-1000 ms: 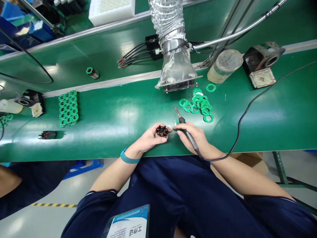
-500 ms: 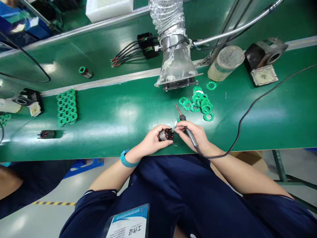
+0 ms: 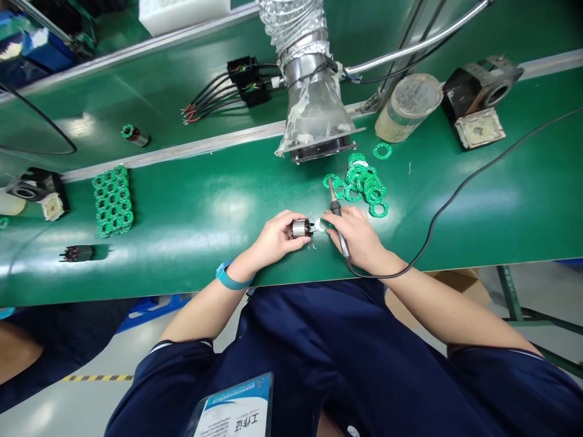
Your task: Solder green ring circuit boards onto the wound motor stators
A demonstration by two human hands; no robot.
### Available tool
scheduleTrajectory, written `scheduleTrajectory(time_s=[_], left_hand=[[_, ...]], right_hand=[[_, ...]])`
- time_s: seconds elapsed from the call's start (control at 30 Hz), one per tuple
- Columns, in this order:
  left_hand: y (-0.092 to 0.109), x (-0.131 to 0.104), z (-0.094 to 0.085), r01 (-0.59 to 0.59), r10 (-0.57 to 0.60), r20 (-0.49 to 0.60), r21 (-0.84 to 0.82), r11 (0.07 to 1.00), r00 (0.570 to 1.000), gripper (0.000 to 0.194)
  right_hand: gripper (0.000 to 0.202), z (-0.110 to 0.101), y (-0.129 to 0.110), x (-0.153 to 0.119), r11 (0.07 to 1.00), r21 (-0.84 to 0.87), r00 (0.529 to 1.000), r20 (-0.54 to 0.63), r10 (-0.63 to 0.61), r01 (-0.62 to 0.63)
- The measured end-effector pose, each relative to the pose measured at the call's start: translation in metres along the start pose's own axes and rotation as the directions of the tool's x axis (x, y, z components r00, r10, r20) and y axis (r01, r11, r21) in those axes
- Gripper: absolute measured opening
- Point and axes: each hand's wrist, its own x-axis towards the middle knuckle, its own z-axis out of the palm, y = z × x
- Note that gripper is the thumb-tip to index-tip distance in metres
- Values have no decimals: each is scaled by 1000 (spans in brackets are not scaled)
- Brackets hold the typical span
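Note:
My left hand grips a small silver motor core between thumb and fingers, its dark end with thin wires facing right. My right hand holds a soldering iron, tip pointing up and away. Between that hand's fingertips is a small white and green piece, close to the core's dark end; whether they touch cannot be told. Beyond the iron's tip lies a loose pile of green rings.
A fume hood hangs above the bench. A cloudy jar and an iron stand are at back right. Stacked green rings and another core lie left. The iron's cord crosses the right side.
The core has turned so its dark end points right. My right hand has picked up the white and green piece and brought it beside the core. The view has shifted slightly.

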Motion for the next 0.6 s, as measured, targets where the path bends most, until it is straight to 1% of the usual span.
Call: scheduleTrajectory(time_s=[0.07,0.1,0.17,0.23,0.3,0.4,0.5,0.6], left_hand=[[-2,5,-3,-50,49,31,50,997,998,45],[-3,7,-5,-74,70,49,81,994,996,45],[-2,10,-9,-105,95,82,131,986,992,45],[0,13,-11,-121,104,108,166,979,989,45],[3,16,-13,-138,113,130,205,969,985,44],[7,18,-14,-147,110,156,242,959,982,45],[8,19,-14,-130,91,164,246,960,982,46],[8,19,-14,-128,88,165,250,960,982,45]], right_hand=[[35,-3,1,0,1000,15,1000,-31,-3,4],[41,-7,0,-2,999,39,999,-53,0,2],[57,-16,-3,-8,993,120,995,-104,12,1],[65,-27,-9,-18,978,207,988,-155,28,5],[59,-37,-17,-28,958,286,979,-192,66,-9],[37,-46,-29,-38,912,397,963,-190,194,-105],[25,-46,-37,-41,869,442,935,-158,319,-222],[22,-41,-39,-40,843,464,923,-123,364,-271]])
